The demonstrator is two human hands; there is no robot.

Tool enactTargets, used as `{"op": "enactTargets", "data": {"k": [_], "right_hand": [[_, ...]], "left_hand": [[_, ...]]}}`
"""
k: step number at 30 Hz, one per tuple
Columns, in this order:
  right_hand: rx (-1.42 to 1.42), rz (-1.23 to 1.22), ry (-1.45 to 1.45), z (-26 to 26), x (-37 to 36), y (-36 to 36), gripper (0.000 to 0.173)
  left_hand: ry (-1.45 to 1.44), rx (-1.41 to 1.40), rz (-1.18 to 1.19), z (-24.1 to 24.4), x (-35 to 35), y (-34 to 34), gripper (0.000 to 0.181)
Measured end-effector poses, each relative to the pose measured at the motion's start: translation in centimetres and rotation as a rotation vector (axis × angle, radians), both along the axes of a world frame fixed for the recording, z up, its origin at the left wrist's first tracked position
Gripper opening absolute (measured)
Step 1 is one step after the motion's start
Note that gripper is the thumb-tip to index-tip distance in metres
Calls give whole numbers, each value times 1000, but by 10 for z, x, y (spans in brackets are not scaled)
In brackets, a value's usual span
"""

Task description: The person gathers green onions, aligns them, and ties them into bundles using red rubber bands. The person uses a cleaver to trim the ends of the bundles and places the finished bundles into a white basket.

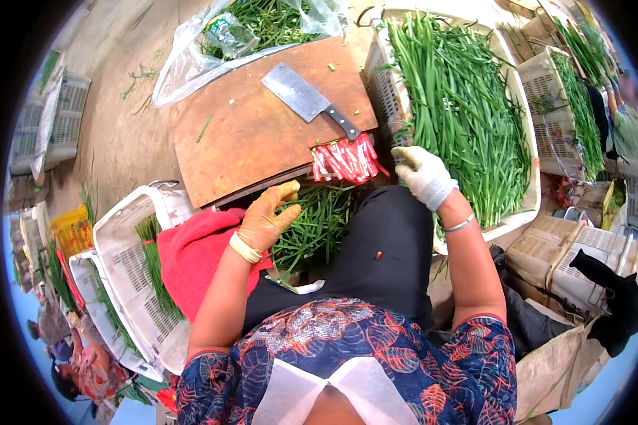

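My left hand (268, 215), in a yellowish rubber glove, hovers at the near edge of a wooden board (234, 122) with thumb and fingers apart and nothing in it. Below it lie loose green trimmings (319, 223). My right hand (422, 172) wears a white knit glove. It is empty, fingers loosely parted, above my right knee and beside a white plastic crate (531, 175) heaped with long green leafy stalks (457, 106), probably garlic chives. A cleaver (303, 98) with a black handle rests on the board. Red-and-white strips (348, 159) fill a holder at its near right corner.
A clear plastic bag (186, 69) of cuttings, with a crushed bottle (231, 34), stands behind the board. Left of me are a red cloth (196, 260) and a white crate (154, 313) with a tied bundle (157, 265). Stacked crates (563, 255) stand right; other people work at both sides.
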State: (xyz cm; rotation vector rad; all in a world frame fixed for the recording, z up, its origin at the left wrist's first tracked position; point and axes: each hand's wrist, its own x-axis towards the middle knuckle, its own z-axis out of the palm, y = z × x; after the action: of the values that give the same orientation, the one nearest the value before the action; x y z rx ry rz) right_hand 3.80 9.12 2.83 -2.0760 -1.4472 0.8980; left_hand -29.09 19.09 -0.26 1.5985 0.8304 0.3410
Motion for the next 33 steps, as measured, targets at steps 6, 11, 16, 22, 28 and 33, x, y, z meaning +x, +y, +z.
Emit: {"op": "enactTargets", "data": {"k": [6,11,16,22,28,33], "right_hand": [[-137,-15,-96,-64,-10,20,54],[-534,-170,-76,-153,-2,41,51],[-604,-110,-164,-162,-8,19,45],[-325,-323,87,-147,-11,-14,45],[37,-426,357,-29,-33,-49,32],[210,-373,671,109,-74,-76,24]], "left_hand": [[241,-17,35,-51,-25,-9,43],[178,-27,33,-61,-17,-6,41],[220,-53,56,-68,-25,-9,41],[277,9,12,-54,-22,-4,41],[203,34,0,-30,-14,-7,36],[-128,-610,-215,59,10,-26,40]]}}
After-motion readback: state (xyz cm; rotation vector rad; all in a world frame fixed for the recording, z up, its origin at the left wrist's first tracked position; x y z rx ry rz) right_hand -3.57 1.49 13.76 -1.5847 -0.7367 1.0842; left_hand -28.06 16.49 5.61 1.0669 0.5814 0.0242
